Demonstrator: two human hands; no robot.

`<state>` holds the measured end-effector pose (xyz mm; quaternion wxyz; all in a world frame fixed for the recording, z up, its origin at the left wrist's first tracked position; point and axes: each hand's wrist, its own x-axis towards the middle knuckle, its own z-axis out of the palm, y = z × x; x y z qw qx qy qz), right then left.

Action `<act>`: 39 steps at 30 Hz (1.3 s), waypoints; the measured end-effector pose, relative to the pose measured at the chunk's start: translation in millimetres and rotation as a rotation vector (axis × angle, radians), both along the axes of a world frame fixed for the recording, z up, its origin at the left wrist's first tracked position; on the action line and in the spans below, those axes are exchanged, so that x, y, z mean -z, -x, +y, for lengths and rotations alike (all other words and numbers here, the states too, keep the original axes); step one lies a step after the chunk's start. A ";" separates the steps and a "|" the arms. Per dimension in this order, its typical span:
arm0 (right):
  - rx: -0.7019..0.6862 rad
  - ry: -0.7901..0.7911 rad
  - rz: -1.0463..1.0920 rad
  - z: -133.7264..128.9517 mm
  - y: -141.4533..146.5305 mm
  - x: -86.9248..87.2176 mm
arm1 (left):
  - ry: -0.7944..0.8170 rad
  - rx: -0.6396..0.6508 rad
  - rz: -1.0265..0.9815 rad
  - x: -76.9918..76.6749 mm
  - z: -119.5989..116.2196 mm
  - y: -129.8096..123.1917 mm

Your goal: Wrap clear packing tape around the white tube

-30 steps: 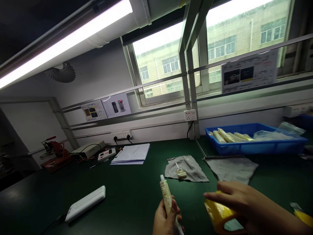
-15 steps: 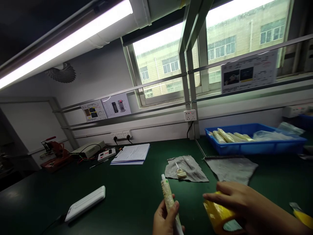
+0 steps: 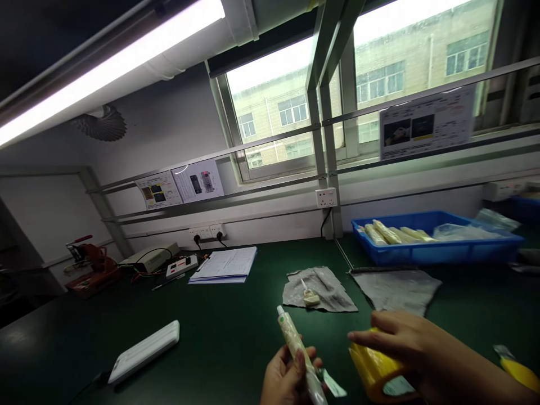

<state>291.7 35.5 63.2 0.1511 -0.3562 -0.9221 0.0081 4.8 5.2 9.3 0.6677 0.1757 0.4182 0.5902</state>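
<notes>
A pale tube (image 3: 294,340) with a white cap points up and to the left, wrapped by the fingers of my left hand (image 3: 287,371). A small pale green strip (image 3: 333,383) shows beside the tube's lower part. My right hand (image 3: 405,343) grips a roll of yellow tape (image 3: 373,365), its fingers lying over the top of the roll. Beyond the hands, a small cream piece with a pointed white tip (image 3: 311,297) rests on a grey cloth (image 3: 333,287).
A second grey cloth (image 3: 396,287) lies before a blue tray (image 3: 442,250) of wrapped tubes. Papers (image 3: 225,263), a white device (image 3: 145,351) and a red tool (image 3: 95,269) are to the left. A yellow-handled tool (image 3: 518,371) lies at the right.
The tube has turned slightly in my left hand and tilts more to the left. The pale green strip now shows beside it. My right hand has hardly moved on the tape roll.
</notes>
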 end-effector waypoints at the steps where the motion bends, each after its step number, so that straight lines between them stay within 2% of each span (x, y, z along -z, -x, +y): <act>1: -0.001 -0.001 -0.002 -0.7 0.9 -1.6 | 0.000 0.016 -0.034 1.2 0.0 1.1; 8: -0.014 -0.042 0.026 -5.3 5.0 -9.9 | -0.031 0.102 -0.112 4.5 0.3 2.7; 14: -0.020 0.025 0.043 -8.8 11.2 -10.4 | -0.155 0.067 0.129 2.9 -5.6 -9.3; 19: 0.001 0.065 0.029 -9.9 11.6 -6.5 | -0.067 0.037 0.174 -2.8 -7.4 -5.9; 25: 0.007 0.065 0.035 -7.8 10.1 -4.7 | -0.044 0.057 0.162 -12.4 -9.8 -1.0; 30: 0.002 0.017 0.042 -6.8 9.2 -5.3 | 0.030 -0.019 0.165 -9.4 -5.3 -2.9; 34: 0.000 -0.014 0.058 -5.8 8.6 -3.3 | 0.025 0.005 0.167 -5.4 -2.1 0.0; 39: -0.008 -0.027 0.062 -5.6 8.9 -0.5 | 0.029 0.047 0.143 -10.5 -4.9 1.9</act>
